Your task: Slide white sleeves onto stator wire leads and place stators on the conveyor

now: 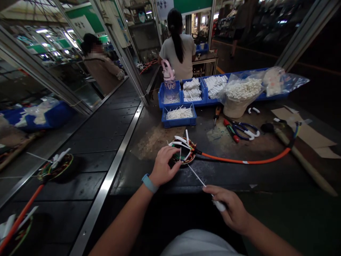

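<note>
A coiled wire harness (190, 156) lies on the dark worktop, with several white sleeves (182, 139) on its wires and an orange corrugated conduit (231, 160) running off to the right. At the coil's near left side is my left hand (166, 165), its thumb and index finger curled about a short thin white piece (180, 155). My right hand (226, 204) is closed round a thin white rod (197, 175) with a thicker white end (219, 205). The rod slants up toward the coil's near edge; whether its tip touches the wires I cannot tell.
Behind the coil stand a small blue bin (179, 122) of thin white tubes and larger blue bins of white sleeves. Scissors (246, 131), a red tool (231, 131), a screwdriver (217, 115) and cardboard (306, 131) lie right. A conveyor (80, 188) carries more harnesses. Co-workers (177, 53) are ahead.
</note>
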`<state>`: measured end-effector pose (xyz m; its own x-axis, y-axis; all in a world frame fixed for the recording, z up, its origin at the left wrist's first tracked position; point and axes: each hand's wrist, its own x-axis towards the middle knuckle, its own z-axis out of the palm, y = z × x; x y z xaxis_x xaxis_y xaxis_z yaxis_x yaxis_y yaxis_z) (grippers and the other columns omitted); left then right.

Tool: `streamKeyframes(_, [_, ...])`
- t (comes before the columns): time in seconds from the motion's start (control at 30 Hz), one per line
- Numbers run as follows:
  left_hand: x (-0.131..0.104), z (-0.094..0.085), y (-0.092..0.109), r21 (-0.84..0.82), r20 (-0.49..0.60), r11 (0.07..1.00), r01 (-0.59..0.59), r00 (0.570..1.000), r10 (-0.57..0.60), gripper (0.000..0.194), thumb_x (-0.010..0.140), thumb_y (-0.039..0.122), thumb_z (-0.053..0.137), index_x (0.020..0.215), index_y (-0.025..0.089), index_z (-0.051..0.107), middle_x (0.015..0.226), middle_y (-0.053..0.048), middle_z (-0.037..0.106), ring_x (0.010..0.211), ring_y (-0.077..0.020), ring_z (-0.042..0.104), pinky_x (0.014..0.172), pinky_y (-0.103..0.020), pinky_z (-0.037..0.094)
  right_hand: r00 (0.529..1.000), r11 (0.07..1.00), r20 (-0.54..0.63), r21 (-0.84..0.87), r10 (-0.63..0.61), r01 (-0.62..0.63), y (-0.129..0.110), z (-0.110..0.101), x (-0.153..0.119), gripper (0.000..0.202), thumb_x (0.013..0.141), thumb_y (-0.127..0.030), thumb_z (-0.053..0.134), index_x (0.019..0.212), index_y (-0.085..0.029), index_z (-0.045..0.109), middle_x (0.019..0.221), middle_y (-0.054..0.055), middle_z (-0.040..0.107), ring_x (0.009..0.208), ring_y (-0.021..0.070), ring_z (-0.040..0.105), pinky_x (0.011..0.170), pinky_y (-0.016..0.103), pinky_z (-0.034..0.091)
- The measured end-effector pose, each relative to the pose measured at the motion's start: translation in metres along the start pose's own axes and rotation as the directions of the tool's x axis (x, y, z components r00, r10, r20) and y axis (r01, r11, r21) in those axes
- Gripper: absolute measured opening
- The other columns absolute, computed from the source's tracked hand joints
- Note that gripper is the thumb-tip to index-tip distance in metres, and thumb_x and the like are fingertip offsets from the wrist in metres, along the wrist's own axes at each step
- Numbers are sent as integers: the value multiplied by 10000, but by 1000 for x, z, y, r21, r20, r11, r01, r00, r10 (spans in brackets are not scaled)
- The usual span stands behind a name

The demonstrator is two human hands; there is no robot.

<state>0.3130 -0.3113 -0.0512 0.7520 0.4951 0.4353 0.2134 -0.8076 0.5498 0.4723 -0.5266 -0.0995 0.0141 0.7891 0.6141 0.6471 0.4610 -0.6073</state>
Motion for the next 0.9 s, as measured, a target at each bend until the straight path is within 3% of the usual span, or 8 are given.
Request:
streamKeyframes(0.17, [11,-5,-1,186,226,975,-123,971,80,499,755,388,638,1194,184,517,1154,-98,578,1164,-276,430,1024,-461,309,990,990,28,-10,-139,139,-1,2,1,230,876,-105,361,1083,-192,411,1151,139,612,1134,208,544,870,381,516])
streamKeyframes(0.27, [13,-3,-5,231,279,962,-145,957,77,389,785,405,615,1108,193,570,1030,-86,618,1088,-261,476,976,-439,348,993,993,43,-33,-109,110,1,2,-5,231,858,-91,381,1067,-179,423,1137,145,618,1130,207,548,876,368,514])
streamKeyframes(0.4, [11,5,-5,304,262,943,-135,963,53,266,825,422,564,929,184,620,898,-75,624,981,-247,506,913,-433,359,997,996,31,-51,-73,74,3,3,-11,249,831,-72,397,1055,-176,430,1110,141,630,1101,196,568,870,340,518])
streamKeyframes(0.57, [5,13,3,345,195,936,-70,981,2,255,833,416,550,899,177,612,865,-67,610,961,-246,494,893,-433,332,998,998,35,-47,-47,48,3,2,-15,293,810,-59,405,1076,-180,420,1118,136,626,1095,198,571,871,348,518])
streamKeyframes(0.77, [5,12,4,343,211,937,-64,977,-11,265,831,412,539,938,181,612,874,-71,601,967,-247,492,887,-426,336,999,1000,31,-25,-15,16,8,0,-22,300,812,-74,416,1086,-198,415,1125,121,629,1092,201,575,856,350,526])
streamKeyframes(0.9, [7,9,9,327,182,945,-26,983,-36,454,801,391,576,1194,173,508,988,-95,595,988,-252,497,898,-425,347,998,998,25,-8,-64,65,7,-1,-13,305,826,-77,403,1108,-195,406,1144,136,618,1120,209,556,866,371,520])
